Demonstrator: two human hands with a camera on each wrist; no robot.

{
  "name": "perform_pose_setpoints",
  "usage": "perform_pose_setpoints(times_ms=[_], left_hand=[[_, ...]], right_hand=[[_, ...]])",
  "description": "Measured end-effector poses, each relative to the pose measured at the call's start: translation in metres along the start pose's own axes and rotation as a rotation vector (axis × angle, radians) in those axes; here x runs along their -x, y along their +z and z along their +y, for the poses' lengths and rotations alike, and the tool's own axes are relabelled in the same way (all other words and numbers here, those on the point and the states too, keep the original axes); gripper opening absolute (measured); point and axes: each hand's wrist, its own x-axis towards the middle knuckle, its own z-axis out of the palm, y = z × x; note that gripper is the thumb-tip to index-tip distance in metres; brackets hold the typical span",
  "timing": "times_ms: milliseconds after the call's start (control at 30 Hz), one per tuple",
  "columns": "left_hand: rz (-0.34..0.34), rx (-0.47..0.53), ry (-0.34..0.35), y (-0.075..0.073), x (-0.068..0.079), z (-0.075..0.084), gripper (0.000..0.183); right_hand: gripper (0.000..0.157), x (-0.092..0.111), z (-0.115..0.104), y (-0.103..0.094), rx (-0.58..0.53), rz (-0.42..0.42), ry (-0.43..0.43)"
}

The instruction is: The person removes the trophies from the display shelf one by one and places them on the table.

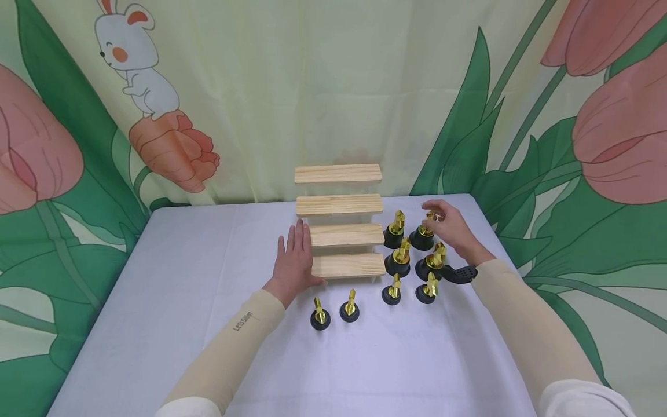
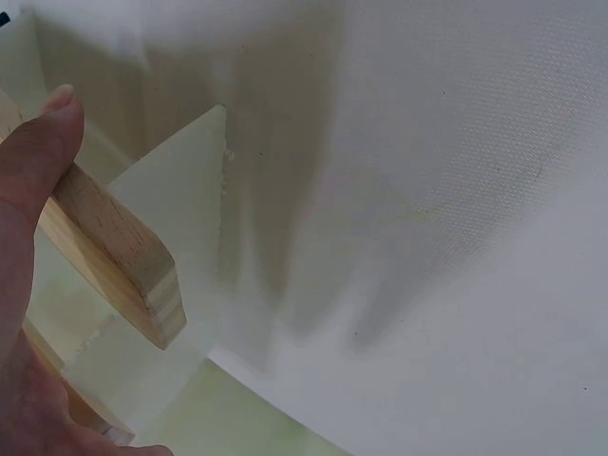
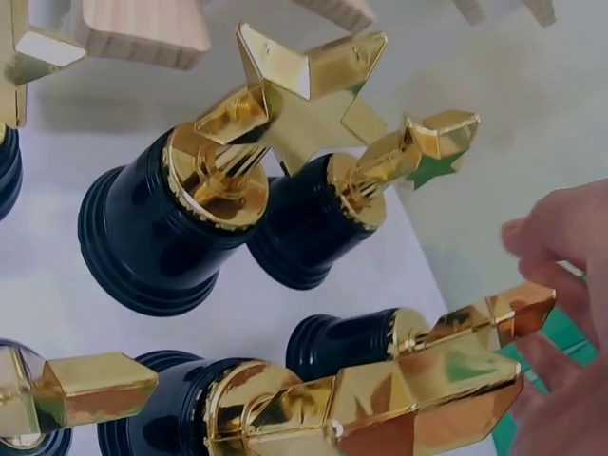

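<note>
My left hand (image 1: 294, 263) lies with straight fingers along the left side of a tiered wooden shelf (image 1: 346, 234). In the left wrist view its thumb (image 2: 57, 133) rests on the end of a wooden board (image 2: 123, 247). My right hand (image 1: 453, 229) is at the back-right trophy (image 1: 422, 238), a gold star on a black base. The right wrist view has its fingers (image 3: 560, 218) parted around that trophy's gold star (image 3: 518, 313), without a clear pinch. Other star trophies (image 1: 398, 260) stand upright beside the shelf.
Two small trophies (image 1: 350, 310) stand in front of the shelf, on a table with a white cloth (image 1: 208, 260). A printed curtain (image 1: 333, 87) hangs behind the table. A black strap (image 1: 458, 274) is at my right wrist.
</note>
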Motion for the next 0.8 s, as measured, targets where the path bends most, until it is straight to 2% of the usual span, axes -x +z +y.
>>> perform_pose_setpoints(times_ms=[500, 667, 800], left_hand=[[0.026, 0.032, 0.041, -0.005, 0.004, -0.006, 0.143], [-0.013, 0.042, 0.053, -0.012, 0.004, -0.012, 0.141], [-0.040, 0.112, 0.041, -0.024, 0.006, -0.017, 0.127]], right_hand=[[0.052, 0.017, -0.020, -0.002, 0.009, 0.077, 0.007], [0.050, 0.026, -0.026, -0.002, 0.016, 0.090, -0.012], [0.050, 0.035, -0.029, -0.002, 0.082, 0.109, -0.035]])
